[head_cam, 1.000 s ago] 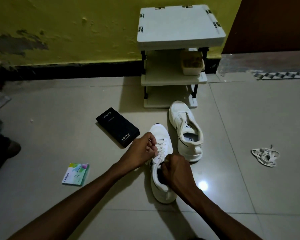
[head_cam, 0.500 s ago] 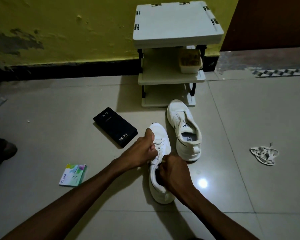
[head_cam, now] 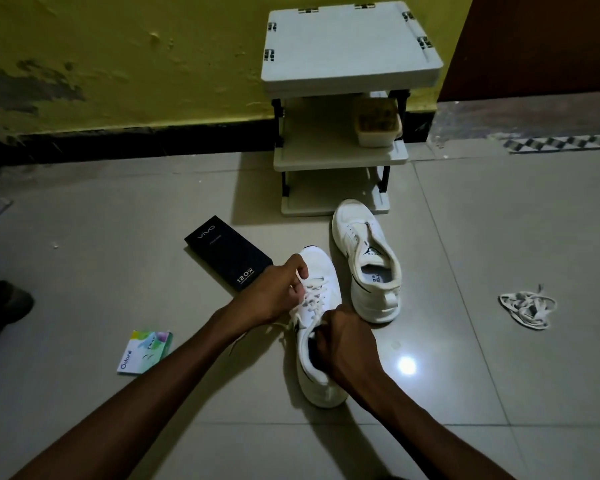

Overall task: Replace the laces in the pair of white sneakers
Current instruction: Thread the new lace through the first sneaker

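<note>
The left hand (head_cam: 274, 294) pinches a lace (head_cam: 314, 284) on the near shoe (head_cam: 317, 265). The right hand (head_cam: 349, 342) grips its rim, fingers curled (the other shoe (head_cam: 352, 233) sits just beside).

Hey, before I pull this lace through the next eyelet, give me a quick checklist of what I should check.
1. Grip on the lace: ok, the left hand pinches it.
2. Shoe steadied: ok, the right hand holds the near sneaker at its collar.
3. Crossings even: cannot tell, too dim.
4. The second sneaker laced: not ok, its eyelets are bare.
5. The pile of laces out of the way: ok, it lies apart on the floor.
</note>
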`<state>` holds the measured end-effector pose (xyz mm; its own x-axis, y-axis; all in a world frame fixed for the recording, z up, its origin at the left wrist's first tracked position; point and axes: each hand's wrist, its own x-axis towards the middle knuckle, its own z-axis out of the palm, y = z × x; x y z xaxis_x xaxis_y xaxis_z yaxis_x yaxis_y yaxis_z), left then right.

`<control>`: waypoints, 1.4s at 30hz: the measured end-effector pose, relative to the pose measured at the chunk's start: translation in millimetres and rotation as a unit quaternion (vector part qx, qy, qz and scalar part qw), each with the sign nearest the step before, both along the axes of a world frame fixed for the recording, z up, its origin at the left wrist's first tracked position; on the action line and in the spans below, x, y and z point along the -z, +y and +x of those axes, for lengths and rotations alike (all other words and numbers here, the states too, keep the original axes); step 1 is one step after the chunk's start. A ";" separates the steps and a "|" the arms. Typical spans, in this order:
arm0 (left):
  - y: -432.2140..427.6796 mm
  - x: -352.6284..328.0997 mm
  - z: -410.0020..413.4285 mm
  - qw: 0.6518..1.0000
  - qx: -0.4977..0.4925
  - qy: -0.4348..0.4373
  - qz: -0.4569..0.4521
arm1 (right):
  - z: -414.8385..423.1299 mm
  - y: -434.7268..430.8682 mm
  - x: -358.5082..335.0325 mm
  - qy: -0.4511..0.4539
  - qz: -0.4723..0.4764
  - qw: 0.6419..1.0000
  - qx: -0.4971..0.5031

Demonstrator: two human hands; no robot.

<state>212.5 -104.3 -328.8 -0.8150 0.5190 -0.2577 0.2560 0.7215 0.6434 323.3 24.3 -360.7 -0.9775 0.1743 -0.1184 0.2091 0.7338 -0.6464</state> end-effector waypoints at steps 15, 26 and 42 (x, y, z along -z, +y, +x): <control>-0.6 20.0 30.5 0.986 -0.086 0.058 0.132 | -0.8 -2.7 4.5 -0.014 -0.019 1.000 0.010; -7.4 27.8 27.1 0.980 -0.119 0.033 0.155 | -5.3 -1.8 -4.8 -0.022 0.024 0.999 -0.015; -8.1 30.2 35.2 0.983 -0.100 0.067 0.139 | -1.8 -2.8 -7.9 -0.036 0.038 0.999 -0.004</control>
<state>247.8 -112.4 -359.0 -0.9245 0.3810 -0.0126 0.2229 0.5672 0.7929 321.5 21.6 -352.8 -0.9682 0.1781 -0.1759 0.2477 0.7824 -0.5714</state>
